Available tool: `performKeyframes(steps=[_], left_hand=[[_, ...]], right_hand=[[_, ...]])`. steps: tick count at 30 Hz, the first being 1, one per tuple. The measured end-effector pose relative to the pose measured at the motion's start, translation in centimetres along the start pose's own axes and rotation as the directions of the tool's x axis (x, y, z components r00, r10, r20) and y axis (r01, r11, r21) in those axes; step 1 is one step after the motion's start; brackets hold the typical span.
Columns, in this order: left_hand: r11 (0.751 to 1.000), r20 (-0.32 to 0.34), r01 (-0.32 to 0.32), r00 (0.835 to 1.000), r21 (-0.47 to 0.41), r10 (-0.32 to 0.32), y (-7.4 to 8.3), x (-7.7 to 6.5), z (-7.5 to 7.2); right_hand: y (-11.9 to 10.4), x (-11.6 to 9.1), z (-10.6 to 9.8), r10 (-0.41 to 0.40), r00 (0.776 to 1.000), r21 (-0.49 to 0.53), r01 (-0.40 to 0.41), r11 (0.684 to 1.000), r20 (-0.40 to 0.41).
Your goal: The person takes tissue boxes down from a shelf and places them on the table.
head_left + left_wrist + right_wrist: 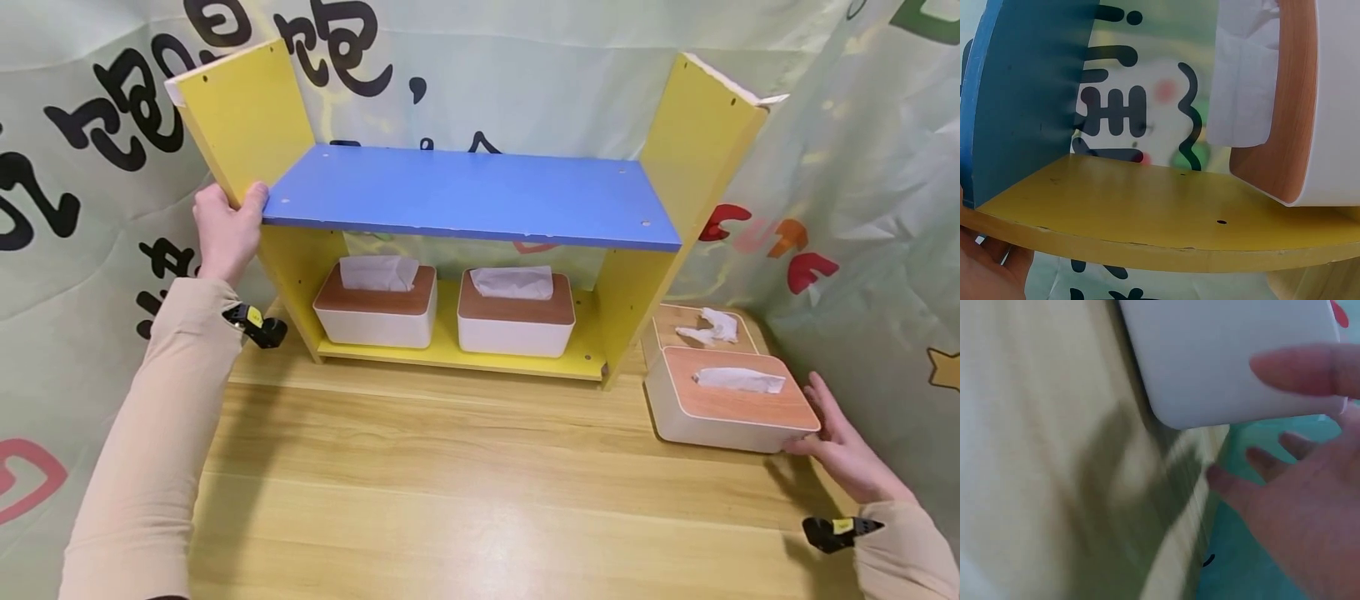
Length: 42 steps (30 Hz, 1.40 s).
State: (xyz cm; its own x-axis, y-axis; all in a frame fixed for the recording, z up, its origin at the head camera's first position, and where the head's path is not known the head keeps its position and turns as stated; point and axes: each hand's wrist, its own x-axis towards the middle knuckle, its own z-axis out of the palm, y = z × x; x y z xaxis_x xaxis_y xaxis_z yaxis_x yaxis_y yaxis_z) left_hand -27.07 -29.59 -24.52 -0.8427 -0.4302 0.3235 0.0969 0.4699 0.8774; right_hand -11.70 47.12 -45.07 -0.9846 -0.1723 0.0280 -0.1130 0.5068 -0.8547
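My left hand (228, 232) grips the left yellow side panel (251, 125) of a shelf unit, its thumb close to the end of the blue shelf board (465, 192). In the left wrist view, fingers (1013, 265) show beyond the yellow panel's edge. My right hand (847, 446) is at the right end of a white tissue box (720, 425) with a wooden lid, fingers spread. In the right wrist view, the thumb (1297, 369) lies in front of the box's white wall, and the other fingers stand apart from it. Whether the thumb touches the box, I cannot tell.
Two more tissue boxes (375, 325) (517, 333) stand on the lower yellow board. Behind the right-hand box is another tissue box (667, 321) with a pale lid. The unit stands on a wooden table (450, 467); printed cloth (480, 83) hangs behind and at both sides.
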Motion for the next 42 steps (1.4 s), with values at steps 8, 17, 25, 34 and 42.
performKeyframes(steps=[8,17,25,34,42], left_hand=[[1.000,-0.011,-0.006,1.000,0.015,0.006,-0.1,0.2,-0.1],[1.000,0.000,-0.004,1.000,0.016,0.004,-0.4,0.0,0.1],[1.000,-0.004,-0.013,1.000,0.020,0.013,-0.4,0.1,0.1],[1.000,-0.010,-0.021,1.000,0.023,0.021,-0.2,0.0,0.0],[0.999,-0.009,-0.024,1.000,0.029,0.024,-0.1,-0.1,0.0]], right_hand=[[-1.5,-0.8,1.0,-0.202,0.973,0.292,0.226,0.929,-0.112],[-4.5,-0.6,2.1,-0.137,0.915,0.438,0.309,0.844,-0.380],[-8.5,0.4,4.3,0.039,0.725,0.473,0.407,0.782,-0.688],[-11.4,2.4,7.9,-0.272,0.493,0.253,0.757,0.603,-0.827],[-13.6,3.5,11.6,-0.366,0.496,0.223,0.783,0.580,-0.787]])
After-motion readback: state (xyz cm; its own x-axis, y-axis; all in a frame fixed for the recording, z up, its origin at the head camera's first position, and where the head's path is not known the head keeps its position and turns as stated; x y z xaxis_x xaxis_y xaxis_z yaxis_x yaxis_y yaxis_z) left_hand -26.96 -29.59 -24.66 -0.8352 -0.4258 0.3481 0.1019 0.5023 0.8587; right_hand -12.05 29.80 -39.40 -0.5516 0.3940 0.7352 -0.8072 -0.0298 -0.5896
